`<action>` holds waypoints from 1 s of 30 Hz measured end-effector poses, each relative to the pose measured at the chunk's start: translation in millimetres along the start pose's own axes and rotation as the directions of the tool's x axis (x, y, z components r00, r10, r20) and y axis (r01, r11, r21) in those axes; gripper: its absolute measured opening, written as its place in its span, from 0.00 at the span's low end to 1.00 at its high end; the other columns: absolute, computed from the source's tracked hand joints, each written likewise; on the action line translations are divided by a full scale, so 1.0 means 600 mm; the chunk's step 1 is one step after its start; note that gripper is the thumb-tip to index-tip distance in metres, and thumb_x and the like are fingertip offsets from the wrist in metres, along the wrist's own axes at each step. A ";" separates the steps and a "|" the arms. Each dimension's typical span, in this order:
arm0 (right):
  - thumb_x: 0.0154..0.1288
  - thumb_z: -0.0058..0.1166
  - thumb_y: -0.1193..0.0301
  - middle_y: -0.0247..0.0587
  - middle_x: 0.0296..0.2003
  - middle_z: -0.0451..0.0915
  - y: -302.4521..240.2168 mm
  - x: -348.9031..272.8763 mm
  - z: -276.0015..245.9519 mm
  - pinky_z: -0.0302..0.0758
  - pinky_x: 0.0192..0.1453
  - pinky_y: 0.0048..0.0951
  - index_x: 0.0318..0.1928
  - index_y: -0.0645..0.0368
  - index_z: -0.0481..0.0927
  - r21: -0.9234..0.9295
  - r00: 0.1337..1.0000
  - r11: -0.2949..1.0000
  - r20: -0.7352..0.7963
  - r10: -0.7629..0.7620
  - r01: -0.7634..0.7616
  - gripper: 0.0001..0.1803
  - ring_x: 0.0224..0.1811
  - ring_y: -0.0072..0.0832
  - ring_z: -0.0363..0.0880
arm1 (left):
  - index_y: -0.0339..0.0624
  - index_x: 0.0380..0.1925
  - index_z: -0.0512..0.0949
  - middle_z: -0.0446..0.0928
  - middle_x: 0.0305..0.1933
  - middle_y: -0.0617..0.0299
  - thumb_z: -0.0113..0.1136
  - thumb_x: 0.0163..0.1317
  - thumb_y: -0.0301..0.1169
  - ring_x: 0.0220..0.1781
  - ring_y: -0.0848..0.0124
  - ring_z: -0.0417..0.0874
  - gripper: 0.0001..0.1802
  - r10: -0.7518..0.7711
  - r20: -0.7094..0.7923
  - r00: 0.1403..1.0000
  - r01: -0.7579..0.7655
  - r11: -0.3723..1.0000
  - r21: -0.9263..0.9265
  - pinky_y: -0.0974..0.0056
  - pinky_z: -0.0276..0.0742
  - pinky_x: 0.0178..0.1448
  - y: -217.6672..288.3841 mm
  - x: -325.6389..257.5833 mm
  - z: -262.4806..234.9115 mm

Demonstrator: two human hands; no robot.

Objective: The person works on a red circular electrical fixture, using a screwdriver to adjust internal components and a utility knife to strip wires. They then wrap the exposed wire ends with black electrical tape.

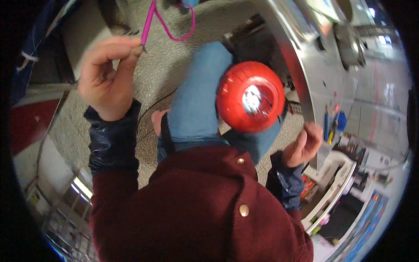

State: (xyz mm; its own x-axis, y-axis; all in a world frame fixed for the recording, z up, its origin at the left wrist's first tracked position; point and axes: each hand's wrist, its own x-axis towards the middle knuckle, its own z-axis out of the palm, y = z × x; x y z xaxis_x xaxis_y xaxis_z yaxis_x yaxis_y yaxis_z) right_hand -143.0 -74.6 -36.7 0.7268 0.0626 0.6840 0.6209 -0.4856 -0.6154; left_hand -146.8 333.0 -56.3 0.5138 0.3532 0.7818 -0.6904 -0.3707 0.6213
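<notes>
My left hand (109, 78) is raised at the upper left, thumb and fingertips pinched at the dark lower end of a magenta cord (148, 24). The cord runs straight up from the fingers, and a thinner loop of it hangs to the right. A glossy red round object (228, 98) with a bright, shiny hollow middle rests on my lap, touched by neither hand. My right hand (304, 145) is at the metal table's edge, its fingers curled closed. Whether anything is inside that grip cannot be seen.
A metal-edged table (314, 81) stands along my right side, with a metal fitting (349, 46) at its far end. Blue-and-yellow hand tools (335, 124) and a white bin (348, 172) lie nearer. A dark cable (152, 105) crosses the speckled floor left of my legs.
</notes>
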 end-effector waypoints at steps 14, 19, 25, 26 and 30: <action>0.64 0.66 0.69 0.53 0.62 0.70 -0.154 0.051 -0.141 0.68 0.65 0.39 0.68 0.62 0.62 0.081 0.964 0.968 0.100 -0.247 0.239 0.37 0.62 0.41 0.72 | 0.34 0.41 0.79 0.84 0.42 0.50 0.63 0.62 0.14 0.44 0.67 0.85 0.09 0.499 0.618 0.607 0.199 0.658 -0.726 0.65 0.82 0.50 0.366 0.131 0.373; 0.69 0.60 0.72 0.50 0.53 0.78 -0.139 0.078 -0.255 0.74 0.57 0.36 0.62 0.61 0.72 -0.131 0.948 0.940 0.094 -0.304 0.314 0.23 0.52 0.38 0.79 | 0.33 0.40 0.79 0.84 0.41 0.53 0.64 0.62 0.16 0.42 0.70 0.86 0.07 0.374 0.625 0.685 0.514 0.360 -0.779 0.68 0.82 0.48 0.386 0.070 0.470; 0.72 0.56 0.74 0.47 0.41 0.85 -0.091 0.042 -0.301 0.81 0.47 0.34 0.53 0.58 0.82 -0.279 0.871 0.957 0.449 0.198 -0.074 0.11 0.40 0.40 0.86 | 0.36 0.43 0.77 0.82 0.42 0.62 0.65 0.64 0.18 0.44 0.76 0.84 0.10 0.003 0.906 0.424 0.722 0.603 -0.340 0.68 0.82 0.52 0.272 -0.037 0.473; 0.72 0.56 0.72 0.48 0.39 0.84 -0.074 0.020 -0.282 0.80 0.45 0.36 0.50 0.58 0.81 -0.239 0.831 0.948 0.467 0.301 -0.209 0.09 0.40 0.42 0.86 | 0.36 0.42 0.77 0.82 0.42 0.61 0.65 0.64 0.18 0.45 0.76 0.83 0.09 -0.038 0.932 0.361 0.758 0.594 -0.269 0.69 0.81 0.52 0.259 -0.066 0.467; 0.70 0.63 0.67 0.46 0.34 0.83 -0.011 -0.100 -0.185 0.79 0.41 0.32 0.45 0.61 0.79 -0.033 0.748 0.849 0.456 0.483 -0.528 0.12 0.36 0.34 0.85 | 0.37 0.41 0.77 0.81 0.41 0.63 0.65 0.64 0.20 0.42 0.78 0.82 0.07 -0.273 0.952 0.141 0.931 0.364 -0.033 0.71 0.79 0.48 0.206 -0.176 0.431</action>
State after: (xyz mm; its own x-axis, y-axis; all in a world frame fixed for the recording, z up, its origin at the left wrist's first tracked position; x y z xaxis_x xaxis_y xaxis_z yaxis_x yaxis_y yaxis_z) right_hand -223.3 -172.2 -30.3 0.9771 0.2098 0.0358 0.1336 -0.4737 -0.8705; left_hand -154.6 27.5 -48.0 0.7455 -0.6665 -0.0086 0.2098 0.2223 0.9521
